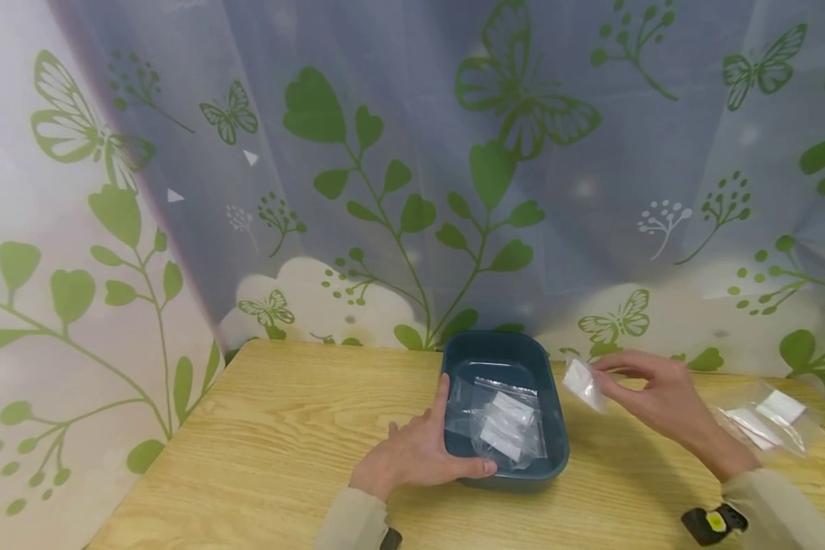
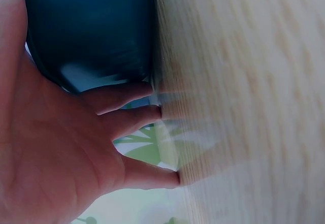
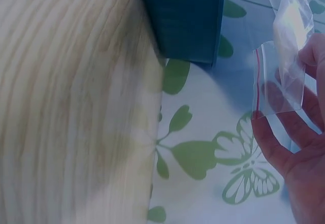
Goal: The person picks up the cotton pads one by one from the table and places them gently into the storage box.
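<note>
A dark blue plastic bin (image 1: pixel 557 428) stands on the wooden table, with clear zip bags (image 1: pixel 505 428) holding white pieces inside it. My left hand (image 1: pixel 412 454) rests against the bin's left side, its thumb lying over the front rim. In the left wrist view its fingers (image 2: pixel 137 120) extend straight and spread, beside the bin wall (image 2: pixel 96 31). Right of the bin, above the table, my right hand (image 1: pixel 653 389) pinches a small clear zip bag (image 1: pixel 583 383) with a white piece in it. The right wrist view shows the red zip line on this bag (image 3: pixel 279 79).
More clear bags with white pieces (image 1: pixel 770 416) lie on the table at the right, partly behind my right forearm. A patterned curtain (image 1: pixel 385 191) with green leaves and butterflies hangs along the back edge of the table (image 1: pixel 261 428) and down the left.
</note>
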The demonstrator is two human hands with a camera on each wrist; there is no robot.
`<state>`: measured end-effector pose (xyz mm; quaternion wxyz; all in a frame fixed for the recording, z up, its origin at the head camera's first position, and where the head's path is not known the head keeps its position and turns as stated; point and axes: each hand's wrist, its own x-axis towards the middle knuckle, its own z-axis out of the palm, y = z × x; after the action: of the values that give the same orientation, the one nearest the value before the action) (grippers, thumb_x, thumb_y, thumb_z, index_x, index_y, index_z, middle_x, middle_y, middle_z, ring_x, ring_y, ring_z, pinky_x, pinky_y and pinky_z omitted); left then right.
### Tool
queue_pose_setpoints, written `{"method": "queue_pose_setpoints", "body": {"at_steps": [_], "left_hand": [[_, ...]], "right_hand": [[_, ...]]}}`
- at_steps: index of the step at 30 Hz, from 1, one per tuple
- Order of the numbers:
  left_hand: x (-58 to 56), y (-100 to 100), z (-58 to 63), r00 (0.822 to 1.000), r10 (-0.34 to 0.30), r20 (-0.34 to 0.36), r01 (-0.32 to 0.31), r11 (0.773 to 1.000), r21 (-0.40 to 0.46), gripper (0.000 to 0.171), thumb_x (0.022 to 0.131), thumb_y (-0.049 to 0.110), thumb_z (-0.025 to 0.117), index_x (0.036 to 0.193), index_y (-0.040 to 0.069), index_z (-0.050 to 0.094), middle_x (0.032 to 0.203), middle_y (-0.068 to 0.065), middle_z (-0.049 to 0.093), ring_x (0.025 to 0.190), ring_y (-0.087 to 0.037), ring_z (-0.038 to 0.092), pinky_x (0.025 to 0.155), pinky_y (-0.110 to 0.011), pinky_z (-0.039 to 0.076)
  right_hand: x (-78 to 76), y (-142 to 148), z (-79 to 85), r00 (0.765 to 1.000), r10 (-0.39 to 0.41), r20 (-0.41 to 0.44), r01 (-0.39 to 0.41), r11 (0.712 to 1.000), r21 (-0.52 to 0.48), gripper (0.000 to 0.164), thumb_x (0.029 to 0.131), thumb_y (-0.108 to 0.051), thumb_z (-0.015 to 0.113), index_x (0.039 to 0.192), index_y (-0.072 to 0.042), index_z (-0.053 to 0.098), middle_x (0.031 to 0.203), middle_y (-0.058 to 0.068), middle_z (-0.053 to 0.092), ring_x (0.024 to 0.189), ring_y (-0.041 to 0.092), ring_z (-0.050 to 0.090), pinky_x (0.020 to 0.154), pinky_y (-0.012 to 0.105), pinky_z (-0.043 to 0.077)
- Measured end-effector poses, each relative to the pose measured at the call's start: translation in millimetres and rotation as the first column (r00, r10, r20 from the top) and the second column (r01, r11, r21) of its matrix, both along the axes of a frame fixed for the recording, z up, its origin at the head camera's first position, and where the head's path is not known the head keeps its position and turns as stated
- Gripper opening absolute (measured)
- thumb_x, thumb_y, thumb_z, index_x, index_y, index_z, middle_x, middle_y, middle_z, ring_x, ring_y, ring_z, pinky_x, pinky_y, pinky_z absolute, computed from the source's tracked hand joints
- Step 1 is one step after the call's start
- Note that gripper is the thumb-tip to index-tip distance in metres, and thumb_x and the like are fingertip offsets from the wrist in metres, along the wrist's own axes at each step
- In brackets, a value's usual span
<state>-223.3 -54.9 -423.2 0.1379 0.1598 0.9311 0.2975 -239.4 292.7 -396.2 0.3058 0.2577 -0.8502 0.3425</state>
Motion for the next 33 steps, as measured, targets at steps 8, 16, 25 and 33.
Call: {"method": "queue_pose_setpoints", "body": {"at_steps": [8,16,25,33], "left_hand": [[0.9,0,1.4,1.0,-0.005,0.005,0.005,1.0,0.005,0.137,0.073,0.08,0.072,0.164,0.027,-0.014,0.16,-0.018,0.044,0.146,-0.037,0.046,0.117,-0.079,0.014],[1.6,0,1.9,1.0,-0.006,-0.006,0.006,1.0,0.004,0.137,0.073,0.079,0.073,0.165,0.026,-0.014,0.159,-0.02,0.044,0.146,-0.039,0.046,0.117,-0.079,0.015],[-0.8,0,1.9,1.0,-0.011,-0.005,0.011,1.0,-0.003,0.137,0.073,0.081,0.071,0.164,0.026,-0.015,0.161,-0.02,0.042,0.145,-0.038,0.046,0.116,-0.079,0.017],[-0.8,-1,2.7,1.0,-0.013,0.016,0.013,1.0,-0.012,0.137,0.073,0.082,0.069,0.164,0.026,-0.016,0.161,-0.019,0.041,0.146,-0.038,0.046,0.116,-0.079,0.017]], "right_hand": [[-6.7,-14,3.7,0.997,0.06,-0.049,-0.059,0.998,0.009,0.035,0.075,0.011,0.082,0.095,-0.017,0.08,0.091,0.0,0.079,0.091,-0.012,0.065,0.083,0.006,0.053],[-14.2,-28,7.4,0.995,0.07,-0.074,-0.068,0.997,0.033,0.031,0.075,0.009,0.083,0.093,-0.016,0.08,0.093,0.0,0.08,0.092,-0.011,0.067,0.081,0.007,0.053],[-24.9,-45,8.7,0.989,0.118,-0.083,-0.114,0.992,0.049,0.029,0.077,0.006,0.083,0.093,-0.018,0.079,0.092,-0.006,0.079,0.088,-0.002,0.07,0.081,0.01,0.055],[-33.5,-62,4.7,0.981,0.163,-0.104,-0.158,0.986,0.053,0.03,0.077,0.005,0.082,0.095,-0.019,0.08,0.093,-0.005,0.079,0.088,0.006,0.072,0.082,0.01,0.054]]}}
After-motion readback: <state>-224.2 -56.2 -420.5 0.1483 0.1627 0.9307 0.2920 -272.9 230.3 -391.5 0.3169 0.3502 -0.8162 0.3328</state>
